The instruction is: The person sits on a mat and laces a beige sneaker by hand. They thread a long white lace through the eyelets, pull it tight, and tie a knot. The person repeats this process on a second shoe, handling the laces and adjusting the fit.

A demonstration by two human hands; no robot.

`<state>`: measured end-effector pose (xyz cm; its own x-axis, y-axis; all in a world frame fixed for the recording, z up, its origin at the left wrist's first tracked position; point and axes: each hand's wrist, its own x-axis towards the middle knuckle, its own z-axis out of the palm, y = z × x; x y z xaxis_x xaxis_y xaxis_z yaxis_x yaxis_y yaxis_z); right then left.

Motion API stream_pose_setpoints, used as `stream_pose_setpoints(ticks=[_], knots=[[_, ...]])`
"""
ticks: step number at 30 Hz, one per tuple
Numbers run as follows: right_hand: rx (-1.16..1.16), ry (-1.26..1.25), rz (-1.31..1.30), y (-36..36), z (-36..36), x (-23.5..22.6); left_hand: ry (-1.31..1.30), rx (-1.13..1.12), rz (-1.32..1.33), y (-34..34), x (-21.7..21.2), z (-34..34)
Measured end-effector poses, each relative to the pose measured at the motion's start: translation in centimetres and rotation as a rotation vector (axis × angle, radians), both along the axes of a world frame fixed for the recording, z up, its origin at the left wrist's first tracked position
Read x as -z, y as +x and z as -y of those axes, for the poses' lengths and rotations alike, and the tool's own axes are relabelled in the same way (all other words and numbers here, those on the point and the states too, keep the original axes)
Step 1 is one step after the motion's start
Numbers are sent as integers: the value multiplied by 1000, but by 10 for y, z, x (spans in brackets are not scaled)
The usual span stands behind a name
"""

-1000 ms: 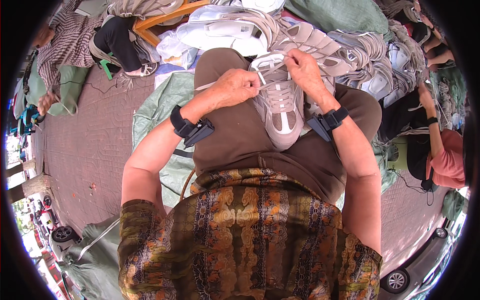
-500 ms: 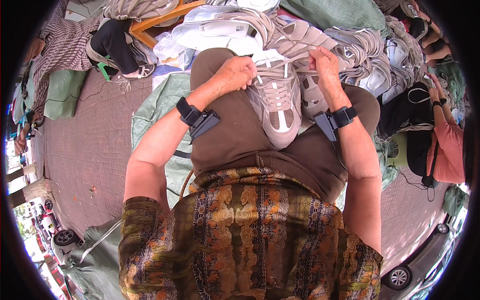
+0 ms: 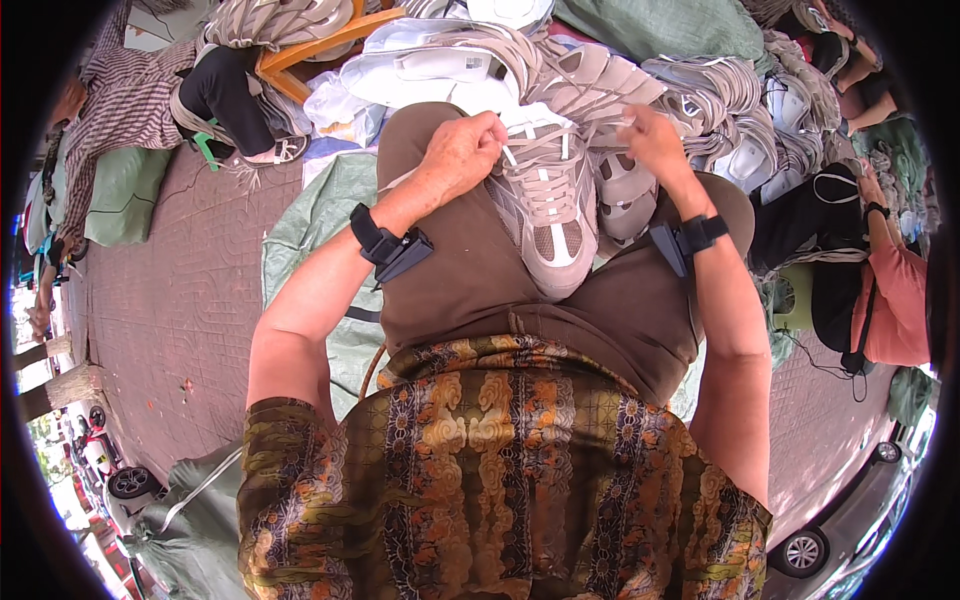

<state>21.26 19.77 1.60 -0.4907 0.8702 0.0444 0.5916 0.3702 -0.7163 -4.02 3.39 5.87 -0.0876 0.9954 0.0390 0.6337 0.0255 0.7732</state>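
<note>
At the far left, a co-worker's checked sleeve (image 3: 140,100) shows beside a stuffed green sack (image 3: 130,190). Further in, green sheeting (image 3: 305,235) lies on the paving next to the wearer's left thigh.

The left hand (image 3: 462,152) is above the left thigh, its fingers curled closed just beside the upper left edge of the grey sneaker. They appear to pinch a pale lace (image 3: 508,156), of which a short piece shows next to the fingertips.

The grey sneaker (image 3: 562,245) rests between the thighs, toe pointing back toward the wearer's body and opening pointing away. Its long axis runs nearly straight out from the lap, the opening end leaning slightly to the left. From the left fingers, the shoe lies to the right and nearer the body; from the right fingers, it lies to the left and nearer the body. The left hand is clearly the closer of the two.

Just right of that shoe sits a second shoe (image 3: 625,190), also toe toward the wearer. The right hand (image 3: 655,145) is raised by its far end, fingers bent and blurred; whether they grip anything cannot be told.

Beyond stretches a pile of similar shoes (image 3: 722,88), and at the far right sits a co-worker in a pink top (image 3: 895,310).
</note>
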Motion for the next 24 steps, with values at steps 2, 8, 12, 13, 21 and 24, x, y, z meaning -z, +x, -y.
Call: stream_pose_setpoints(ticks=[2, 8, 12, 13, 21, 24], knots=[[-78, 331, 216, 8, 15, 7, 196, -6, -243, 2, 1, 3], [-311, 220, -1, -19, 64, -4, 245, 86, -479, -1, 29, -9], [-275, 228, 35, -31, 68, -9, 127, 118, -322, -9, 22, -22], [-271, 227, 35, -33, 67, -7, 83, 133, -275, -11, 21, -22], [-228, 414, 99, -39, 68, -4, 175, 73, -288, -10, 11, -11], [-225, 416, 108, -39, 71, -6, 101, 68, -282, -11, 11, -5]])
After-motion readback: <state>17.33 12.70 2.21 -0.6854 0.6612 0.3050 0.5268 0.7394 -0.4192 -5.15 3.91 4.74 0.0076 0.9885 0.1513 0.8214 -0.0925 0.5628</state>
